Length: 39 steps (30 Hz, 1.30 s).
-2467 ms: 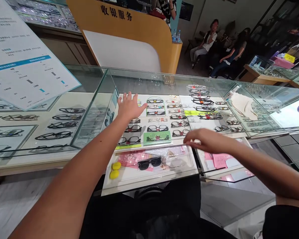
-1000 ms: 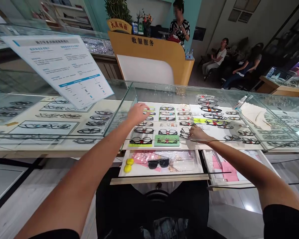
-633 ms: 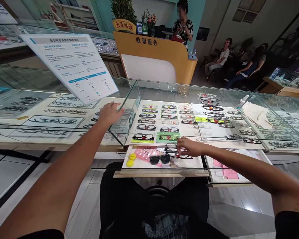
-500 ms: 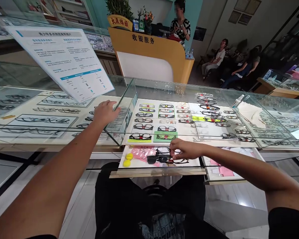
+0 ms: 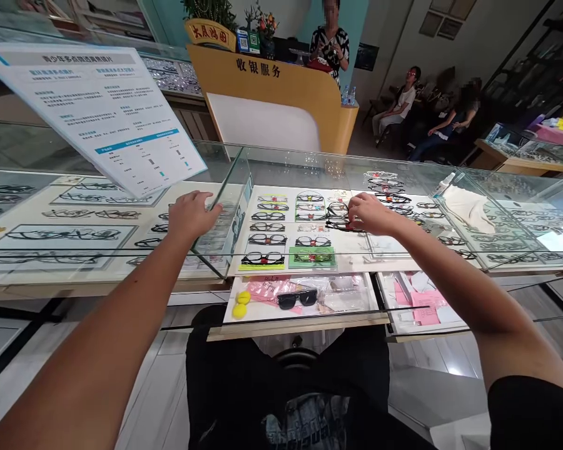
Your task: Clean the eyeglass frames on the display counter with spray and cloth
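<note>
My right hand (image 5: 370, 214) is closed on black-framed eyeglasses (image 5: 336, 215), which it holds over the display case beside rows of other frames. My fingers partly cover them. To the left, my left hand (image 5: 192, 215) lies with fingers and thumb apart at the edge of an upright glass panel (image 5: 232, 187). Between my arms, eyeglasses with red tags (image 5: 267, 239) are laid out in columns, one pair on a green card (image 5: 331, 257). Below, a pulled-out drawer (image 5: 304, 320) contains dark sunglasses (image 5: 296, 300), pink packets (image 5: 265, 287) and yellow round pieces (image 5: 240, 310).
A printed sheet (image 5: 103, 112) stands tilted at the left. White cloth (image 5: 466, 209) and a small spray bottle (image 5: 445, 181) are at the right. A second drawer (image 5: 420, 303) holds pink and white papers. Beyond stands a cash counter (image 5: 267, 81) with a person (image 5: 329, 47) behind it.
My right hand has moved up from the drawer to the display case, carrying eyeglasses. The sunglasses in the drawer are now uncovered. My left hand stays by the glass panel.
</note>
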### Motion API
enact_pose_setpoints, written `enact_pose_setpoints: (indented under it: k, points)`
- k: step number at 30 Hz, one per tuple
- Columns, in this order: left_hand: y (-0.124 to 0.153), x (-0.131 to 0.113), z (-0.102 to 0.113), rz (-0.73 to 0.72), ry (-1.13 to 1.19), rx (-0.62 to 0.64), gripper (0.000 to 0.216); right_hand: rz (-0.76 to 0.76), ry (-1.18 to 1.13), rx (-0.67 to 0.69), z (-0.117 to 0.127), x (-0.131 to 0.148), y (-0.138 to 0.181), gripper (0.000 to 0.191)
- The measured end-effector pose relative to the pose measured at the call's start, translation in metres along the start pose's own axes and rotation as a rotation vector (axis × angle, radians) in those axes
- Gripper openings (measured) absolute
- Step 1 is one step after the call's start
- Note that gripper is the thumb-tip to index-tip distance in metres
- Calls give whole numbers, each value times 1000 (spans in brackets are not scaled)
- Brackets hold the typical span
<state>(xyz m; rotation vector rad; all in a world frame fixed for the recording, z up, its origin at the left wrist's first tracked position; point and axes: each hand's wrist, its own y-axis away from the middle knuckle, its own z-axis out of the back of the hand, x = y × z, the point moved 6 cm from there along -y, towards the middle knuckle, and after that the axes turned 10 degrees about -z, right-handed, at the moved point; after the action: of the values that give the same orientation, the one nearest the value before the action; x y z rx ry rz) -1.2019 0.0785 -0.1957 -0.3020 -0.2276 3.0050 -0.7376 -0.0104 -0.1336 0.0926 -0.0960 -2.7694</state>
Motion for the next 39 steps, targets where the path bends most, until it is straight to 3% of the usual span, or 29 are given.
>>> enact_pose_setpoints:
  k: [12,18,21,23,26,29,32,36,39]
  points:
    - [1,-1,1,-10,23,-4,76,-8,-45,12,-22,-21,-11,23]
    - [3,-3,3,-1,39,7,73,-58,-10,35,-14,-15,-9,25]
    - [4,-4,4,-4,38,1,74,-33,-92,-110,14,8,6,24]
    - [4,-5,4,-5,37,3,75,68,-228,-220,36,37,23,23]
    - [4,-4,3,2,34,5,75,283,-401,-135,41,96,49,23]
    - [3,-1,0,0,31,11,76,517,-378,71,4,152,69,23]
    - [2,2,-5,-6,23,49,89,620,-214,222,-59,171,70,23]
    - [-1,5,-12,-5,-12,139,110,466,-112,312,-130,135,38,25]
    - [-3,7,-15,-3,-26,171,110,244,-188,257,-144,85,6,17]
